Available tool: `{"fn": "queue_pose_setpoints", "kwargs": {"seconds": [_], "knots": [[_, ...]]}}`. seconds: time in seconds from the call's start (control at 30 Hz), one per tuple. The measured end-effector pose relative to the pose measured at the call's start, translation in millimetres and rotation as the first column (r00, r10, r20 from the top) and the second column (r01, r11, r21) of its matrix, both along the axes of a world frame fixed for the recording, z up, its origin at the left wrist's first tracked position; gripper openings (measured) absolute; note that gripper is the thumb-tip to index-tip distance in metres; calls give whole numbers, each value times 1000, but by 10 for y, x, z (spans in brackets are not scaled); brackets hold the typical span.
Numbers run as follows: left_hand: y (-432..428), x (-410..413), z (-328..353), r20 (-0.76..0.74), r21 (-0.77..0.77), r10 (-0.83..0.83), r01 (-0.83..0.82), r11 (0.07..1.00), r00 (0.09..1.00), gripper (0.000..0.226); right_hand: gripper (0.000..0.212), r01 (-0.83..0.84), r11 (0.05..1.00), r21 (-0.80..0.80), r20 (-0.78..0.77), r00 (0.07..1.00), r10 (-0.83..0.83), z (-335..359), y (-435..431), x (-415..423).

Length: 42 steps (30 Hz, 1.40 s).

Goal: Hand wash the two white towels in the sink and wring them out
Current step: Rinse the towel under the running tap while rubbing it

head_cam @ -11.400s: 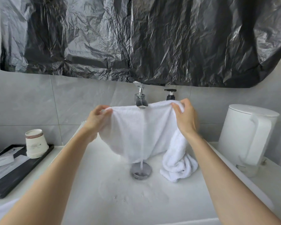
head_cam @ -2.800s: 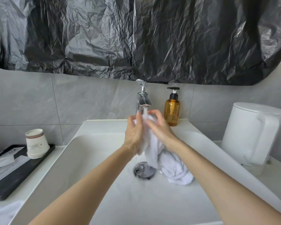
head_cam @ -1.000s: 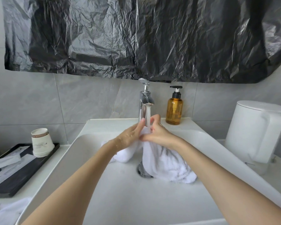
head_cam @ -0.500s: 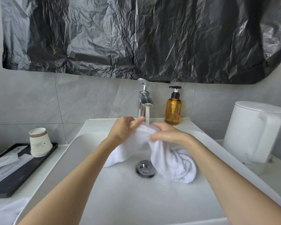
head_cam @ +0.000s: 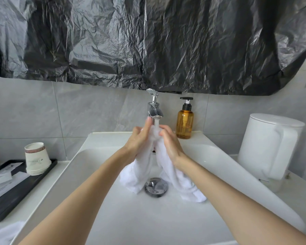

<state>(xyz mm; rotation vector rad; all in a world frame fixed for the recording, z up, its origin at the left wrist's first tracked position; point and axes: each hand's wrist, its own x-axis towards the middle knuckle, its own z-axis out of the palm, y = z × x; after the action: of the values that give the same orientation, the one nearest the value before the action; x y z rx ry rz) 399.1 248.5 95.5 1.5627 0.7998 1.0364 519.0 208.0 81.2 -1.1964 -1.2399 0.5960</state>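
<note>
White towel (head_cam: 168,167) under tap (head_cam: 155,110), left hand (head_cam: 140,141) and right hand (head_cam: 170,145) fingers (head_cam: 163,130) clamped on it

The towel (head_cam: 136,175) is soft white terry cloth, soaked beneath the polished chrome tap (head_cam: 155,110); the sink (head_cam: 148,218) is smooth, glossy white. Above it the black plastic sheeting (head_cam: 148,41) is crinkled and shiny. The bottle (head_cam: 184,124) is translucent amber, the jug (head_cam: 265,147) matt white plastic, the cups (head_cam: 36,158) paper.
</note>
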Motion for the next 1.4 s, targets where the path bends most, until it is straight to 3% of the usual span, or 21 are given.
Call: {"fn": "queue_pose_setpoints", "kwargs": {"seconds": [0.2, 0.37, 0.47, 0.5, 0.57, 0.63, 0.67, 0.73, 0.83, 0.87, 0.93, 1.0, 1.1, 1.23, 1.3, 1.4], "knots": [[-157, 211, -112, -56, 184, 123, -111, 977, 991, 52, 35, 252, 966, 57, -5, 968, -252, -79, 10, -117], [-45, 216, -73, -201, 345, 263, -183, 921, 944, 54, 48, 354, 935, 14, 262, 901, -345, -40, 88, -66], [26, 173, -47, -241, 322, 302, -218, 921, 922, 47, 43, 388, 895, 220, 330, 834, -443, 5, 41, -40], [14, 174, -32, -256, 327, 332, -242, 914, 908, 35, 46, 381, 891, 248, 374, 810, -451, 54, 10, -25], [30, 147, -48, -276, 332, 375, -278, 901, 885, 23, 41, 315, 936, 158, 498, 793, -351, 117, -43, 14], [5, 62, -47, -245, 197, 162, -115, 974, 956, 43, 45, 240, 970, 43, 552, 804, -223, 139, -56, 90], [-9, -1, -44, -186, 106, 39, -19, 994, 982, 54, 46, 237, 971, 43, 526, 820, -224, 166, -63, 125], [-7, -114, -85, -243, 20, -141, 151, 988, 960, 69, 43, 236, 968, 88, 405, 879, -251, 201, -17, 176], [-68, -180, -181, -524, 50, -246, 317, 947, 816, 49, 38, 253, 962, 102, 61, 964, -260, 259, -11, 226], [-37, -169, -208, -556, 70, -237, 328, 942, 797, 47, 35, 253, 964, 77, -25, 967, -252, 280, -24, 263], [11, -141, -198, -445, 93, -186, 252, 963, 876, 52, 25, 261, 965, -12, -109, 959, -261, 279, -41, 344], [21, -142, -122, -214, 58, -60, 74, 996, 975, 44, 23, 271, 961, -53, -87, 958, -275, 251, -36, 412], [36, -117, -28, 39, -99, 43, -39, 994, 998, 50, 20, 210, 977, -49, -24, 977, -211, 242, -51, 364], [35, -76, 19, 116, -161, -14, 33, 986, 993, 72, 20, 88, 982, -169, -54, 994, -98, 243, -107, 172], [1, -43, 12, 120, -144, -48, 65, 987, 992, 74, 10, 30, 993, -117, -67, 997, -38, 189, -79, 78], [-106, 94, -34, 99, -27, 43, -40, 999, 994, 63, 29, 41, 999, -36, -10, 999, -41, 80, -28, -53]]}}
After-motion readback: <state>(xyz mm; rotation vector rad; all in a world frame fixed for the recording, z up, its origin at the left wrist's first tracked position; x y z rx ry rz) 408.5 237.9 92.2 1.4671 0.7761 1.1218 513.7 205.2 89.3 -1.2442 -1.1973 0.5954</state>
